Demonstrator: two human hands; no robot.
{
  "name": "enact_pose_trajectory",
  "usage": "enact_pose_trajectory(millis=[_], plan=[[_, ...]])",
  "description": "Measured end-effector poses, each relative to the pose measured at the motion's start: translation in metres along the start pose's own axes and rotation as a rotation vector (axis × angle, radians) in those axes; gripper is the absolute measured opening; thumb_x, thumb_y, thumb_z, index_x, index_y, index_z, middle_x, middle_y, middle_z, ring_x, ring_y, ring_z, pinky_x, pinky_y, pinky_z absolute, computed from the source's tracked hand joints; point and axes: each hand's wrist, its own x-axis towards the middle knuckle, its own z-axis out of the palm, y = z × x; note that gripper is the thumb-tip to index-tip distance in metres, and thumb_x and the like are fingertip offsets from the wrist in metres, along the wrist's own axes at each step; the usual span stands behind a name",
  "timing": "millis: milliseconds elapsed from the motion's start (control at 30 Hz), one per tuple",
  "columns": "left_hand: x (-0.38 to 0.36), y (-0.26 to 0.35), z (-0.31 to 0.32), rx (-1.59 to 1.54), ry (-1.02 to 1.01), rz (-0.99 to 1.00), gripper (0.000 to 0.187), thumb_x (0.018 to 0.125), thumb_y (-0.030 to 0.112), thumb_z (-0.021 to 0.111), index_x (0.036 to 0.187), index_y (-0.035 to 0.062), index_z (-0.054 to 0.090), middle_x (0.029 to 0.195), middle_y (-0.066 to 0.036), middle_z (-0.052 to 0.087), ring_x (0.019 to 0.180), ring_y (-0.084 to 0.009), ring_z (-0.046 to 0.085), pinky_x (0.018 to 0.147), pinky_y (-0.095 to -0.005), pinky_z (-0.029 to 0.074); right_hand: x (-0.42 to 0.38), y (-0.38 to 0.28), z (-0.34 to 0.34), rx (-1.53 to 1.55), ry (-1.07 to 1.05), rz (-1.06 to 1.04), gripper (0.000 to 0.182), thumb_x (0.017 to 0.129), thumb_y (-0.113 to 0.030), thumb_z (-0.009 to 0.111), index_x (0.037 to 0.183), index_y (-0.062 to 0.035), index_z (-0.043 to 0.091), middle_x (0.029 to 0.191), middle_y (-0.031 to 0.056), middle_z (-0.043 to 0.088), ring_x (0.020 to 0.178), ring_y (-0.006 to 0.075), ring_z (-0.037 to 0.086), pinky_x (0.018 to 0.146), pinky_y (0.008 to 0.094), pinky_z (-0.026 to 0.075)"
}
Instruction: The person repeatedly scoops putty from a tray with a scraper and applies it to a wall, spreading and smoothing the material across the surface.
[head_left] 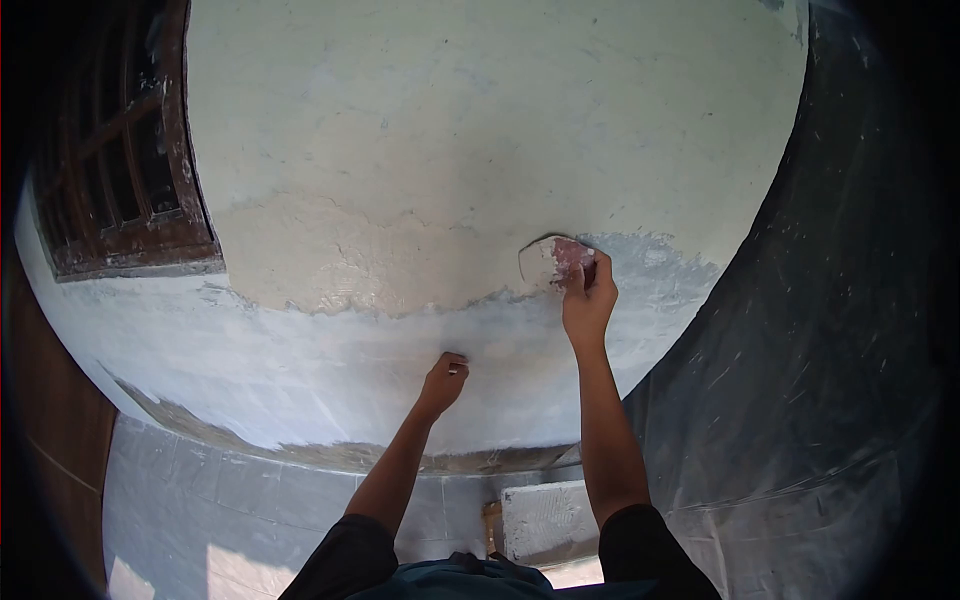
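Note:
My right hand [592, 295] grips a thin, flat, reddish putty scraper [572, 258] by its right side. Pale putty smears its left part, and its face lies against or very near the wall [480, 150]. Lower and to the left, my left hand [446, 380] is closed in front of the whitish lower wall. A small pale bit shows between its fingers, too small to name. Around the scraper, a cream layer with a ragged lower edge meets a grey-white band; a damp-looking, rough patch [360, 285] lies to its left.
A dark wooden window [125, 150] with panes is at upper left. Dark plastic sheeting [790, 350] hangs on the right. Below, a white-smeared board or box [550, 520] stands on the grey floor [270, 495] near my body. A brown panel [50, 400] borders the left.

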Motion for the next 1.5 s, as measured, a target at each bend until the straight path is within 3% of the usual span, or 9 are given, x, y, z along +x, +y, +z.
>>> enact_pose_trajectory(millis=[233, 367, 567, 633, 833, 1033, 1200, 1367, 1500], plan=[[0.0, -0.003, 0.002, 0.011, 0.008, 0.007, 0.018, 0.084, 0.012, 0.056, 0.099, 0.0028, 0.056, 0.099, -0.01, 0.063, 0.092, -0.0203, 0.06, 0.081, -0.0305, 0.047, 0.0, -0.014, 0.002, -0.028, -0.059, -0.084, 0.023, 0.082, 0.005, 0.051, 0.105, 0.0039, 0.051, 0.08, 0.014, 0.059, 0.073, 0.0161, 0.058, 0.068, 0.0251, 0.044], [0.003, -0.007, -0.002, -0.002, -0.006, 0.038, 0.018, 0.084, 0.012, 0.056, 0.099, 0.0027, 0.056, 0.098, -0.01, 0.063, 0.09, -0.0207, 0.061, 0.079, -0.0303, 0.047, 0.005, -0.006, -0.008, 0.17, 0.104, 0.153, 0.02, 0.086, 0.003, 0.05, 0.105, 0.0033, 0.051, 0.081, 0.004, 0.054, 0.07, 0.0087, 0.048, 0.064, 0.0219, 0.04], [0.001, -0.003, 0.001, 0.017, -0.015, 0.015, 0.019, 0.084, 0.012, 0.057, 0.1, 0.0025, 0.055, 0.099, -0.01, 0.063, 0.09, -0.0207, 0.061, 0.079, -0.0306, 0.047, -0.006, 0.003, 0.004, 0.031, 0.008, -0.016, 0.019, 0.086, 0.005, 0.047, 0.104, 0.0028, 0.051, 0.084, 0.0077, 0.059, 0.073, 0.0111, 0.054, 0.068, 0.0227, 0.044], [0.002, -0.007, -0.003, 0.018, -0.016, 0.014, 0.019, 0.084, 0.012, 0.057, 0.1, 0.0025, 0.055, 0.098, -0.01, 0.063, 0.091, -0.0206, 0.06, 0.079, -0.0306, 0.048, -0.006, 0.011, -0.004, 0.19, 0.151, 0.225, 0.018, 0.086, 0.004, 0.047, 0.104, 0.0029, 0.05, 0.084, 0.007, 0.058, 0.074, 0.0109, 0.053, 0.069, 0.0235, 0.043], [0.0, -0.003, -0.005, 0.031, -0.059, 0.043, 0.019, 0.084, 0.011, 0.057, 0.1, 0.0023, 0.055, 0.1, -0.009, 0.062, 0.092, -0.0199, 0.06, 0.08, -0.0302, 0.047, -0.025, 0.008, 0.007, 0.192, 0.139, 0.171, 0.017, 0.087, 0.002, 0.048, 0.105, 0.0023, 0.049, 0.083, 0.0034, 0.052, 0.073, 0.0088, 0.048, 0.068, 0.0218, 0.04], [0.003, -0.002, -0.013, 0.023, -0.159, 0.012, 0.024, 0.085, 0.011, 0.055, 0.108, 0.0038, 0.052, 0.104, -0.007, 0.058, 0.097, -0.0174, 0.055, 0.08, -0.0307, 0.044, -0.039, 0.036, -0.009, 0.444, 0.448, 0.356, 0.012, 0.089, 0.001, 0.047, 0.101, 0.0014, 0.049, 0.09, 0.0063, 0.056, 0.074, 0.0099, 0.053, 0.064, 0.0236, 0.045], [0.002, 0.002, -0.014, 0.041, -0.191, -0.096, 0.03, 0.085, 0.02, 0.055, 0.112, 0.0067, 0.051, 0.104, -0.005, 0.059, 0.092, -0.0145, 0.054, 0.071, -0.0296, 0.044, -0.05, 0.029, 0.015, 0.271, 0.244, 0.241, 0.017, 0.087, -0.001, 0.05, 0.103, 0.0032, 0.05, 0.089, 0.0057, 0.055, 0.072, 0.0094, 0.05, 0.066, 0.0235, 0.044], [0.007, 0.006, -0.018, 0.077, -0.231, -0.106, 0.031, 0.085, 0.021, 0.055, 0.112, 0.0083, 0.051, 0.104, -0.005, 0.058, 0.092, -0.0141, 0.053, 0.073, -0.0305, 0.043, -0.045, 0.038, -0.005, 0.423, 0.456, 0.386, 0.02, 0.086, 0.004, 0.047, 0.106, 0.0033, 0.05, 0.089, 0.0066, 0.057, 0.079, 0.0111, 0.055, 0.07, 0.0235, 0.046], [0.004, 0.01, -0.017, 0.091, -0.23, -0.138, 0.033, 0.084, 0.023, 0.056, 0.113, 0.0081, 0.051, 0.105, -0.004, 0.058, 0.092, -0.0137, 0.053, 0.074, -0.0309, 0.043, -0.042, 0.026, 0.011, 0.177, 0.197, 0.222, 0.021, 0.082, 0.003, 0.052, 0.103, 0.0028, 0.053, 0.08, 0.0054, 0.057, 0.072, 0.011, 0.053, 0.066, 0.0247, 0.043]])
